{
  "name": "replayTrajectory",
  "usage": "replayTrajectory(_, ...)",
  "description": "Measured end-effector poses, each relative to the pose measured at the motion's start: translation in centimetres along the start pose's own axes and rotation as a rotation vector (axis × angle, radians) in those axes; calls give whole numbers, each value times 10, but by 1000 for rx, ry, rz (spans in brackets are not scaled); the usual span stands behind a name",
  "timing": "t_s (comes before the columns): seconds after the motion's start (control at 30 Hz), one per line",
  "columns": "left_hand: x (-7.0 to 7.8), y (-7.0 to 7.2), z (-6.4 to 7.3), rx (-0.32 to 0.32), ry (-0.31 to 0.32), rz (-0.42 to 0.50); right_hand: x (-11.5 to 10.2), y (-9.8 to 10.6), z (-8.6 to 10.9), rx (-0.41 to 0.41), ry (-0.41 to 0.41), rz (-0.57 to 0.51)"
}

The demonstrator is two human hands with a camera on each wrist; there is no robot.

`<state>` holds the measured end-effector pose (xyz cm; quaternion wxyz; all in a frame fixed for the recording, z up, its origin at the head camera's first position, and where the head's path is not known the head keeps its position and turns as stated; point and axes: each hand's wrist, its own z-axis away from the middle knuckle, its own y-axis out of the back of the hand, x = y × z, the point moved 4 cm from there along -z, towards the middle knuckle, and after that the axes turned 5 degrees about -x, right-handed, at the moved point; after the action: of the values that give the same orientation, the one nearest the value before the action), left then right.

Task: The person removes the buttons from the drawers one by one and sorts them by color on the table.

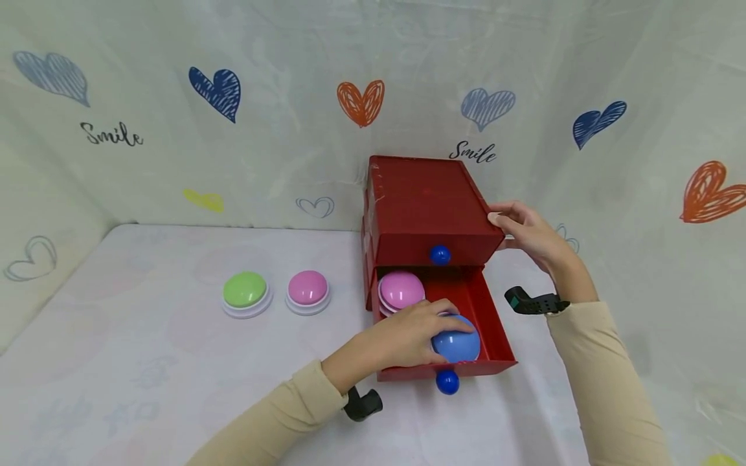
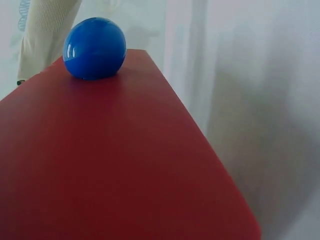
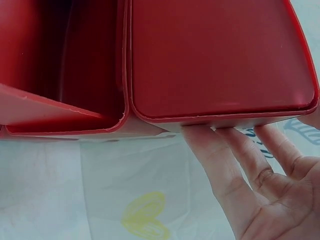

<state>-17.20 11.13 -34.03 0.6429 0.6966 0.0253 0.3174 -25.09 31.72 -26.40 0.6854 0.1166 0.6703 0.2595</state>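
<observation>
Lower right of centre: left hand curled round blue domed button, inside drawer. Right hand, above: fingers straight, against red cabinet.

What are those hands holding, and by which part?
The left hand grips the blue dome-topped button around its dome; the right hand touches the red drawer cabinet at its upper right edge.
</observation>
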Motion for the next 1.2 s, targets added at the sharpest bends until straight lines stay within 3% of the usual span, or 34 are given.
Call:
replayTrajectory(0.33,1,7,8,84,20,74,1,0,-2,-21,6,-16)
replayTrajectory(0.63,1,25,26,252,35,145,2,0,-2,-11,12,-8)
replayTrajectory(0.87,-2,35,50,349,82,205,2,0,-2,0,15,-1)
replayTrajectory(1.2,-26,50,99,538,140,139,2,1,-3,-9,11,-22)
